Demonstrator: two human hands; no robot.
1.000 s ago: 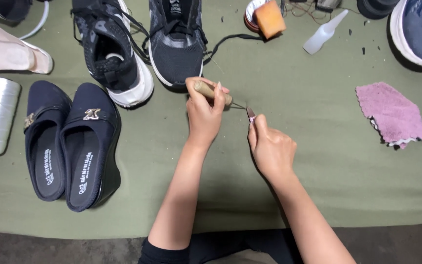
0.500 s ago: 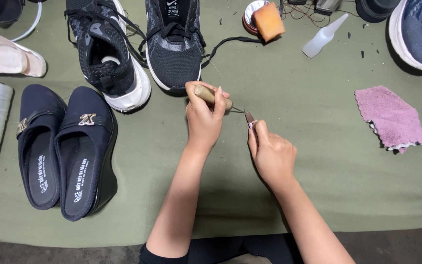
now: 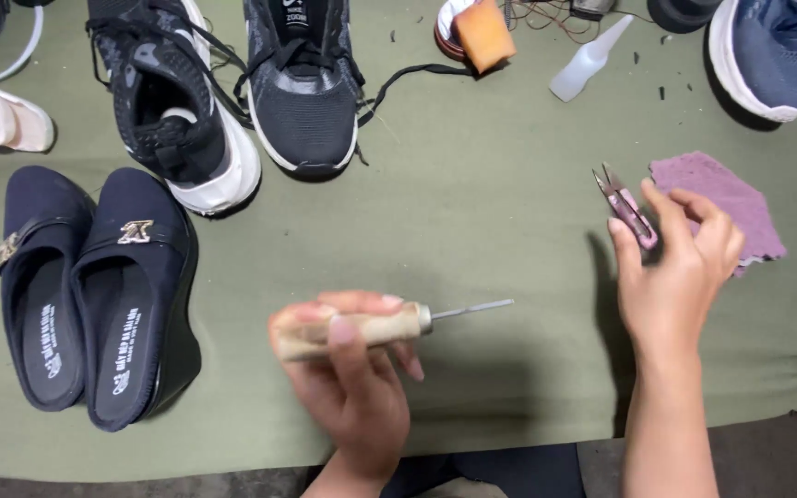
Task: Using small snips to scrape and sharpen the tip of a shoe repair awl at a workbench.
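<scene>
My left hand (image 3: 352,373) grips a sewing awl (image 3: 389,324) by its wooden handle, the thin metal needle pointing right over the green cloth. Off to the right, my right hand (image 3: 671,267) holds small pink thread snips (image 3: 626,206) between thumb and fingers, blades pointing up and away. The two hands are well apart. A purple rag (image 3: 721,198) lies just behind my right hand, partly hidden by its fingers.
A pair of dark blue slip-on shoes (image 3: 94,295) lies at the left. Two black sneakers (image 3: 232,92) stand at the back, a blue sneaker (image 3: 767,55) at the far right. An orange sponge (image 3: 483,32) and a clear squeeze bottle (image 3: 588,60) sit at the back.
The hands have separated: my right hand moved right with the snips toward the purple rag, my left hand dropped toward me with the awl. The view is now closer.
</scene>
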